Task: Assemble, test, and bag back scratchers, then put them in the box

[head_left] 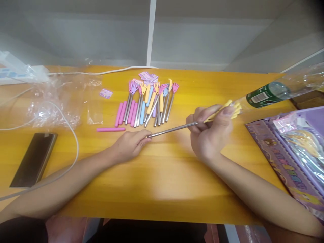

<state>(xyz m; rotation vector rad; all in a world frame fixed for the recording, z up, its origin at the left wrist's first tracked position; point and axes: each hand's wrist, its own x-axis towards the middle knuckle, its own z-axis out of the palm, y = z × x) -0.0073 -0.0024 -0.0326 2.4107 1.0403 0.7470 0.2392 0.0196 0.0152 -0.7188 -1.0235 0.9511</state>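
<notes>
A back scratcher (174, 129) with a thin metal rod and a yellow hand-shaped head stretches between my two hands. My left hand (131, 145) pinches the rod's lower end. Around the yellow head and the upper rod, my right hand (211, 130) is closed. Behind my hands lies a group of similar back scratchers (138, 108) with purple, yellow, pink and blue heads. Pink handle sleeves (120, 114) lie beside them, with yellow, blue and purple ones in among the rods. One pink sleeve (110, 129) lies crosswise near my left hand.
Crumpled clear plastic bags (53, 104), a white cable (73, 135) and a black phone (34, 160) are on the left. Small printed cards (149, 77) lie at the back. On the right are a plastic bottle (265, 94) and a purple box (283, 162) holding packaged scratchers.
</notes>
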